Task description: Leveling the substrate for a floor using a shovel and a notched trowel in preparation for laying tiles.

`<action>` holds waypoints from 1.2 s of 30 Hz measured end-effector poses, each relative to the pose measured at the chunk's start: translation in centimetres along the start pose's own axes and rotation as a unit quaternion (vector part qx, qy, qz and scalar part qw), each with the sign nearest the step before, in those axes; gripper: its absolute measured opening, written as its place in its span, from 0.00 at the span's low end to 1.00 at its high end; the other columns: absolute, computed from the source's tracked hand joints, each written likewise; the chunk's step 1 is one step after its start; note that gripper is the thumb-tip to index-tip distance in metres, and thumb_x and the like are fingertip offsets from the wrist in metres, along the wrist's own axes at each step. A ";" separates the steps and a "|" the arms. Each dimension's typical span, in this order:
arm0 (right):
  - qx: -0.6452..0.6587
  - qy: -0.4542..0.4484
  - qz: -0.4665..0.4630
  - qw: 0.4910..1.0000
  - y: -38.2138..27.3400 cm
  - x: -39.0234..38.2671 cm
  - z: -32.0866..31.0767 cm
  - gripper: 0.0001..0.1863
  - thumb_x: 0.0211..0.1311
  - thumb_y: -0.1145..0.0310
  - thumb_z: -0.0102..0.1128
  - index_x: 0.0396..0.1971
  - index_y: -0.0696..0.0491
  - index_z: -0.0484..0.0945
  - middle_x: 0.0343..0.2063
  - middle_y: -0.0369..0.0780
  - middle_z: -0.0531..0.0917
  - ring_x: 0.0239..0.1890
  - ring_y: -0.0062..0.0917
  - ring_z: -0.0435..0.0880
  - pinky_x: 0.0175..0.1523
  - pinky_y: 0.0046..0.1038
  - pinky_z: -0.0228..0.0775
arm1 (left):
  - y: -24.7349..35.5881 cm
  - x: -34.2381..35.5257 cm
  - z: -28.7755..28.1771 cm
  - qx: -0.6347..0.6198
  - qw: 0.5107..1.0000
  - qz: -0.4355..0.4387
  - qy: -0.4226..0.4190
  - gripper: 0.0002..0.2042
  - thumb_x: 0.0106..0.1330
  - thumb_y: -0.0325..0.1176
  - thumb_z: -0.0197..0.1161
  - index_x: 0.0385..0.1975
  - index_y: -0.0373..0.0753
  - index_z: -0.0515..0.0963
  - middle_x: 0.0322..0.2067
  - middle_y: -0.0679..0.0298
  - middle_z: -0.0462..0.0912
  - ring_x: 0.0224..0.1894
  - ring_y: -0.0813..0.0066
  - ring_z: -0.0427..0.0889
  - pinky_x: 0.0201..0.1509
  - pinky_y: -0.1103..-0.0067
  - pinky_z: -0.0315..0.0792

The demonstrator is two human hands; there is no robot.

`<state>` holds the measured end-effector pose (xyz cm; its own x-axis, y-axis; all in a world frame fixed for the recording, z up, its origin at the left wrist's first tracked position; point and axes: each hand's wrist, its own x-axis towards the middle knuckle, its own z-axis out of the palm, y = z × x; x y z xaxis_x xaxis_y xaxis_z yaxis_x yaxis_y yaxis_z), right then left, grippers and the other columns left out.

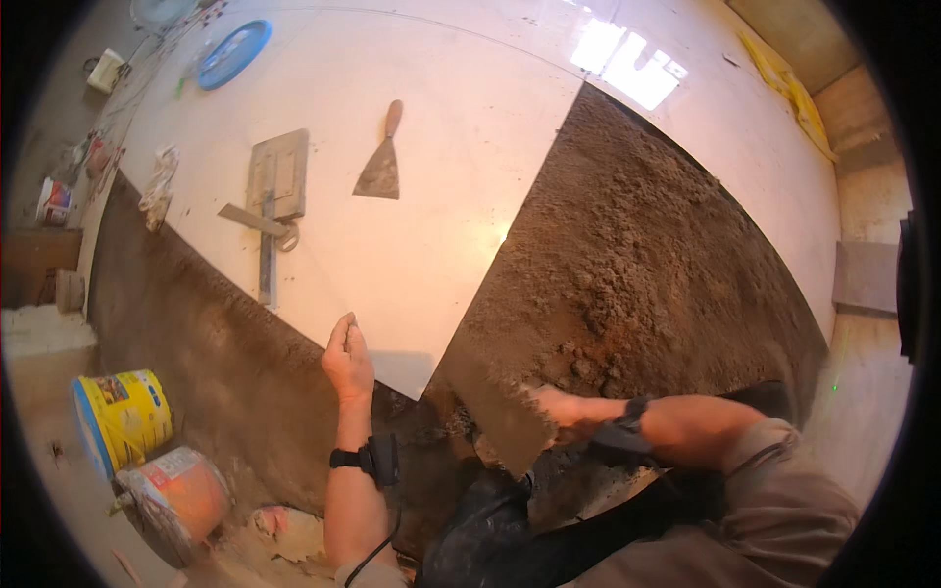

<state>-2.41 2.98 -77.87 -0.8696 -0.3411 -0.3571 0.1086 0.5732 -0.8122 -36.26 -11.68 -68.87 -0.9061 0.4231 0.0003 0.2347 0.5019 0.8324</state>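
Observation:
My left hand (348, 365) is over the near edge of a large white floor tile (441, 196), thumb and fingers pressed together. Whatever they may pinch is too small to make out. Low over the brown mortar bed (637, 255), at its near end, my right hand (557, 406) is closed at the side of a flat, mortar-coloured plate (505, 421). Motion blurs those fingers, and any handle is hidden. On the tile lie a scraper (379, 171) with a wooden handle, a flat rectangular block (279, 171) and a metal combination square (267, 235).
At the left stand a yellow bucket (125, 416) and a red-and-white bucket (176, 498), both beside bare mortar ground. A blue round lid (235, 55) and a crumpled cloth (159, 186) lie on tiles farther off. Yellow material (792, 93) runs along the right wall.

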 end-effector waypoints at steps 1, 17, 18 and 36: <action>-0.014 0.163 -0.136 0.977 -0.6 -1.1 -2.5 0.25 0.47 0.74 0.60 0.50 0.59 0.72 0.36 0.47 0.78 0.30 0.34 0.78 0.31 0.33 0.70 | -0.3 -0.3 -0.4 0.015 1.000 -0.019 -0.003 0.14 0.64 0.29 0.52 0.46 0.27 0.75 0.43 0.52 0.81 0.45 0.67 0.80 0.50 0.77 0.72; 0.374 0.074 0.340 0.859 -7.8 5.6 4.9 0.35 0.65 0.43 0.40 0.52 0.64 0.65 0.37 0.53 0.80 0.44 0.45 0.78 0.42 0.38 0.71 | -1.2 -1.2 -1.6 -0.116 0.988 -0.090 0.057 0.13 0.63 0.26 0.52 0.44 0.27 0.75 0.39 0.58 0.80 0.41 0.75 0.78 0.47 0.80 0.71; 0.428 -0.020 0.301 0.852 -8.1 4.0 0.6 0.35 0.64 0.46 0.46 0.56 0.63 0.61 0.37 0.52 0.79 0.43 0.43 0.79 0.41 0.38 0.71 | -1.7 -1.4 -2.0 -0.106 0.989 -0.078 0.065 0.13 0.63 0.26 0.52 0.44 0.26 0.75 0.39 0.58 0.80 0.41 0.75 0.78 0.47 0.80 0.71; 0.191 0.244 0.315 0.897 -4.4 -3.6 -15.6 0.03 0.52 0.78 0.47 0.23 0.60 0.64 0.26 0.53 0.72 0.24 0.38 0.80 0.17 0.33 0.71 | 2.1 4.9 11.3 -0.091 0.996 -0.008 -0.023 0.14 0.62 0.29 0.55 0.43 0.27 0.76 0.41 0.53 0.81 0.44 0.67 0.80 0.50 0.77 0.72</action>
<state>-7.28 13.32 -65.86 -0.6747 0.3813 -0.6320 0.7288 0.2089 -0.6520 -36.24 -0.03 -73.38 -0.8914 0.4517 -0.0355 0.1488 0.3658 0.9187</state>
